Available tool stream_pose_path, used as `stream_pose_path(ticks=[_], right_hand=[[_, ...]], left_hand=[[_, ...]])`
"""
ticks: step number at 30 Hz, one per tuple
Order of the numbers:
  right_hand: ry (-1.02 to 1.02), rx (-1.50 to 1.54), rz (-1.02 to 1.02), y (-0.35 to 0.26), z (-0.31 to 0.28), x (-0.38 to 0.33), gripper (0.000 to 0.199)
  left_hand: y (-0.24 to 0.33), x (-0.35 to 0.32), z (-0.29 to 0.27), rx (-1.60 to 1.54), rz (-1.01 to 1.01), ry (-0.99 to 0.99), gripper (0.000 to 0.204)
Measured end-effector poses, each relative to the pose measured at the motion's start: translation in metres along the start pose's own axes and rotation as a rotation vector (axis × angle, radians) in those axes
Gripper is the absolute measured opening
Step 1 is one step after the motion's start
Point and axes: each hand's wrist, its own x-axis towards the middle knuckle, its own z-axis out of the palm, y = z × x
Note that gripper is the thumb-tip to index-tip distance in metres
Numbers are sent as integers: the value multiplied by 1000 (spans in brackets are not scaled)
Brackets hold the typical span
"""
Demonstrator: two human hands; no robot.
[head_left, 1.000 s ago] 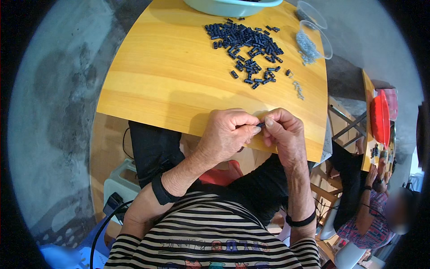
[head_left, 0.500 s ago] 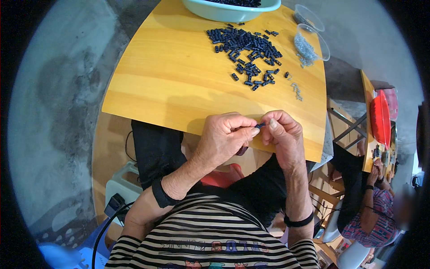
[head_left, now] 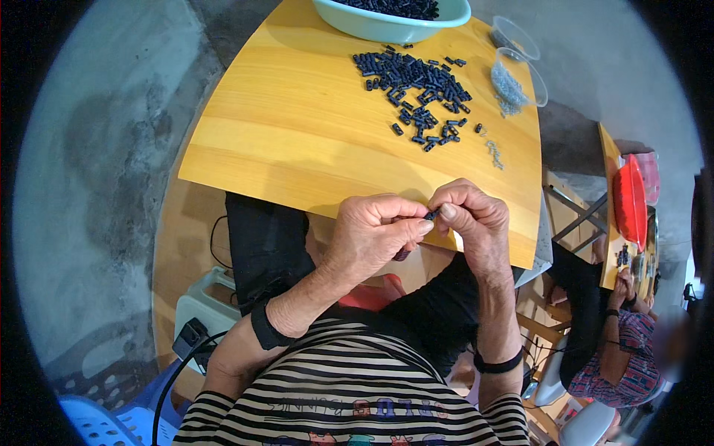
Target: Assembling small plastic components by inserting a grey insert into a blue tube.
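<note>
Just over the near table edge, my left hand [head_left: 379,229] pinches a small black plastic piece [head_left: 430,215] between thumb and fingertips. My right hand [head_left: 476,223] meets it there, thumb and forefinger pressed together at the piece's right end. Whatever those right fingertips grip is too small to make out. Below my left fingers shows part of a dark reddish object [head_left: 401,255], mostly hidden by the hand. Farther up the table lies a loose pile of similar short black pieces [head_left: 420,82]. Several small shiny metal parts [head_left: 494,154] lie to the right of the pile.
A pale green basin [head_left: 394,28] of black pieces stands at the far edge. Two clear tubs are at the far right, the nearer tub [head_left: 541,85] holding metal parts. Another person [head_left: 621,349] works at a second table with a red basin [head_left: 631,201].
My fingertips have drawn closer together around the black piece, with the right hand turned slightly. The table has shifted a little in view.
</note>
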Motion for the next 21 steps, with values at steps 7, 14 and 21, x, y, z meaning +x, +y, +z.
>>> stream_pose_path(ticks=[7,14,21], right_hand=[[-85,-145,-100,-7,-2,5,9],[-150,-153,-99,-13,-5,9,9],[-149,-97,-63,-11,-8,12,11]], left_hand=[[7,-2,0,-40,-34,-10,14],[11,-3,-1,-80,-82,-43,16],[9,-1,-1,-160,-78,-56,17]])
